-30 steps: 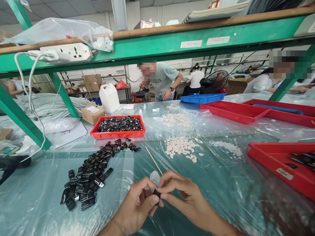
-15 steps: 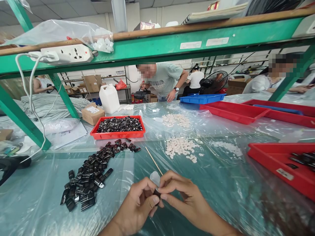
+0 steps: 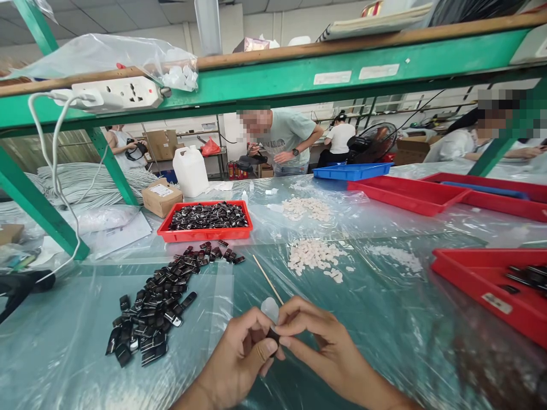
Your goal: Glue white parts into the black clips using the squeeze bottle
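Note:
My left hand (image 3: 237,359) is closed in a pinch on a small black plastic part (image 3: 272,337), mostly covered by the fingers. My right hand (image 3: 327,344) has its thumb and fingertips pressed against the same part from the other side. Just beyond the fingertips is a round translucent white piece (image 3: 269,308); whether they touch it I cannot tell. A thin wooden stick (image 3: 267,278) lies behind it, pointing away. To the left spreads a loose pile of glossy black parts (image 3: 149,313). Small whitish pieces (image 3: 314,255) lie heaped ahead of the hands.
A red tray (image 3: 205,234) full of black parts stands ahead, beside a carton (image 3: 162,196) and a white jug (image 3: 191,171). Another red tray (image 3: 478,290) is at right. A green shelf beam (image 3: 265,77) crosses overhead. A person (image 3: 290,136) leans over the table's far side.
My hands and the black part have hardly moved. Across the table, the leaning person's hand has lifted off the tabletop. At far left, another person has moved rightward, holding something black.

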Action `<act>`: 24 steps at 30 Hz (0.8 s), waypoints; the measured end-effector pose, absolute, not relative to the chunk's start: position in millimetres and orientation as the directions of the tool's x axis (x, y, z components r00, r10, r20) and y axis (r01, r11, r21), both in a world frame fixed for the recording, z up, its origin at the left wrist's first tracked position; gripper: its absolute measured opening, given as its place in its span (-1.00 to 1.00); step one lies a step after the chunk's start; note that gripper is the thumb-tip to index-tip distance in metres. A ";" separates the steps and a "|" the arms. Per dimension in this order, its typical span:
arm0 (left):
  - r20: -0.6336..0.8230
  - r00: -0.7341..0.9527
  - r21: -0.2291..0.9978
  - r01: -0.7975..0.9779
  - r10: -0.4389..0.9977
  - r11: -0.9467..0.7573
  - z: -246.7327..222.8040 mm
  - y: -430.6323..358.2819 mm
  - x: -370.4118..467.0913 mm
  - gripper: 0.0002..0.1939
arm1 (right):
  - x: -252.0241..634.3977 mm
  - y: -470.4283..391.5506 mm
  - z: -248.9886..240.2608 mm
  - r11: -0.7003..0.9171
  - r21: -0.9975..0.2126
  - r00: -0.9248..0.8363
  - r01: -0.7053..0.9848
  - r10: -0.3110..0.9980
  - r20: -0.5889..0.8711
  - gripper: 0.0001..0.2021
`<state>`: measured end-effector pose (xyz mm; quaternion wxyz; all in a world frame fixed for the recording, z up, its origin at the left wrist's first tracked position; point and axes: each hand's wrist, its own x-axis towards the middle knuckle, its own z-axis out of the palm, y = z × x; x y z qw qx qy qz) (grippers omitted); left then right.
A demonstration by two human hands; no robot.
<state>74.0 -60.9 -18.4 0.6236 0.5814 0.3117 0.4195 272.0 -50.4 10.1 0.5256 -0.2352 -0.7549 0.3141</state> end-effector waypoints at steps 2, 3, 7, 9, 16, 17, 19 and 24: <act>0.108 0.453 0.985 -0.167 0.885 -0.035 -21.4 -59.6 73.8 -0.59 | 271.8 -50.8 9.9 0.689 -0.724 -0.337 0.022 0.687 0.643 -0.81; 0.111 0.453 0.985 -0.170 0.885 -0.036 -22.8 -59.0 73.6 -0.58 | 271.8 -50.9 9.7 0.690 -0.723 -0.335 0.027 0.688 0.644 -0.81; 0.094 0.456 0.986 -0.163 0.885 -0.020 -25.3 -58.0 72.3 -0.61 | 271.9 -50.7 9.4 0.699 -0.714 -0.329 0.041 0.684 0.651 -0.81; 0.086 0.462 0.988 -0.154 0.883 -0.015 -24.6 -58.4 71.8 -0.61 | 272.1 -50.4 9.8 0.704 -0.709 -0.330 0.049 0.681 0.653 -0.81; 0.090 0.459 0.986 -0.167 0.884 -0.013 -18.8 -59.7 73.4 -0.60 | 272.7 -50.2 10.9 0.702 -0.708 -0.323 0.078 0.690 0.648 -0.84; 0.092 0.462 0.986 -0.166 0.882 -0.016 -17.9 -59.3 73.7 -0.60 | 272.8 -50.1 10.7 0.701 -0.709 -0.324 0.080 0.691 0.646 -0.85; 0.097 0.466 0.987 -0.162 0.880 -0.023 -16.5 -58.2 74.0 -0.60 | 272.8 -49.9 10.2 0.702 -0.708 -0.328 0.080 0.689 0.647 -0.86; 0.073 0.447 0.987 -0.162 0.891 0.000 -14.4 -56.8 74.1 -0.58 | 272.6 -50.0 10.0 0.717 -0.693 -0.328 0.068 0.672 0.664 -0.85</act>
